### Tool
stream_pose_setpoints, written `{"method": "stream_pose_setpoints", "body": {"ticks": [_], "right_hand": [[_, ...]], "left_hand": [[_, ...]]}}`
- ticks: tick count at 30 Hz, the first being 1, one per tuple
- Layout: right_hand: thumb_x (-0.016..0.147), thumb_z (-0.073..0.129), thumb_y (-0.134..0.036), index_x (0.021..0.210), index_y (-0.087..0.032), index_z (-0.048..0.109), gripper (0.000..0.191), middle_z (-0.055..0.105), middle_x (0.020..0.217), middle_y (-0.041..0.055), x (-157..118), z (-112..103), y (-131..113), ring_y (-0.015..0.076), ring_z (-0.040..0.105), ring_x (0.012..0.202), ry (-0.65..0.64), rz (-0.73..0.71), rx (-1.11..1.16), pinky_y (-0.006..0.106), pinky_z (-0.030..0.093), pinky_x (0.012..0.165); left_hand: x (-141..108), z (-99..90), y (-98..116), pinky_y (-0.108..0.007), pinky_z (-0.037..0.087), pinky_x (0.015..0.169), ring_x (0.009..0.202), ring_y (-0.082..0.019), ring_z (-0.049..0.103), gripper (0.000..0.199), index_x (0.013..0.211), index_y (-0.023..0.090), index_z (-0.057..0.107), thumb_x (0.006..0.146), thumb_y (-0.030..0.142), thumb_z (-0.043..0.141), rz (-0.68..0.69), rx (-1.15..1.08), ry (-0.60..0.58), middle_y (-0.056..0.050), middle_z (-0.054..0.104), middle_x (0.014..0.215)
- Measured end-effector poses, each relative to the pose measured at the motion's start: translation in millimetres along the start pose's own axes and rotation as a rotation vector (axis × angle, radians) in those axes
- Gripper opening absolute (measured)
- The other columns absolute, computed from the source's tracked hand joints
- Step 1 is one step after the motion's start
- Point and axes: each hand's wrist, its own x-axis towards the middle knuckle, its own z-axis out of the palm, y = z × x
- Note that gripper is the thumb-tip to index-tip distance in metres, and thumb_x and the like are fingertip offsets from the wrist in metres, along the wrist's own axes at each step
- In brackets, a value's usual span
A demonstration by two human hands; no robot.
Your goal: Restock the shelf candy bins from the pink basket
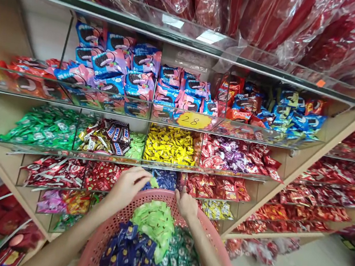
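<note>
My right hand [186, 204] is closed on the far rim of a pink perforated plastic basket [103, 224]. My left hand [130, 186] is just above the rim, fingers curled, with a light green wrapped candy [153, 183] at the fingertips. Inside the basket a heap of light green candies [153, 224] lies at the far side, dark blue packets [130, 254] at the near left and dark green candies [184, 257] on the right. Just beyond the basket rim is a shelf compartment of blue-wrapped candies [166, 180], partly hidden by my left hand and the basket.
Glass-fronted shelves hold yellow candies [171, 145], green candies [48, 126], Snickers bars [119, 136] and blue-pink cookie packets [109, 64]. A yellow "28" tag [195, 121] is on the upper glass. Red plastic-wrapped goods [215, 2] fill the top. More shelves [320, 197] run along the right.
</note>
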Motion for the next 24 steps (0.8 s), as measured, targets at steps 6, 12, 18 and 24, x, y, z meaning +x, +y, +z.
{"method": "stream_pose_setpoints", "body": {"ticks": [6,12,18,24], "right_hand": [[0.086,0.010,-0.048,0.126,-0.009,0.032,0.060,0.065,0.087,0.0149,-0.8,1.8,1.1,0.0250,0.060,0.086,-0.001,-0.002,0.003,0.037,0.039,0.074],[0.086,0.011,-0.047,0.122,-0.012,0.038,0.057,0.065,0.087,0.0139,-0.8,-0.9,4.4,0.0240,0.060,0.086,0.012,-0.003,0.002,0.036,0.039,0.074],[0.086,0.011,-0.047,0.115,-0.013,0.043,0.054,0.065,0.085,0.0132,0.1,-4.3,3.4,0.0245,0.061,0.084,0.026,0.004,0.003,0.036,0.040,0.072],[0.086,0.012,-0.048,0.110,-0.013,0.047,0.054,0.065,0.086,0.0135,1.0,-5.2,1.1,0.0240,0.061,0.084,0.028,0.020,-0.013,0.034,0.040,0.072]], "left_hand": [[3.9,54.2,-28.2,-0.019,0.037,0.060,0.066,-0.011,0.053,0.014,0.075,0.019,0.059,0.076,0.019,0.045,-0.060,0.162,-0.349,0.001,0.060,0.069],[3.4,81.1,-32.5,-0.021,0.036,0.062,0.074,-0.014,0.056,0.018,0.074,0.021,0.062,0.073,0.015,0.045,0.024,0.352,-0.607,-0.002,0.063,0.078],[7.4,92.7,-31.4,-0.025,0.040,0.064,0.074,-0.019,0.058,0.024,0.072,0.020,0.065,0.070,0.012,0.042,0.054,0.480,-0.689,-0.006,0.063,0.077],[6.4,102.0,-36.6,-0.029,0.041,0.072,0.080,-0.020,0.056,0.026,0.084,0.019,0.063,0.075,0.014,0.039,0.130,0.491,-0.660,-0.007,0.062,0.081]]}}
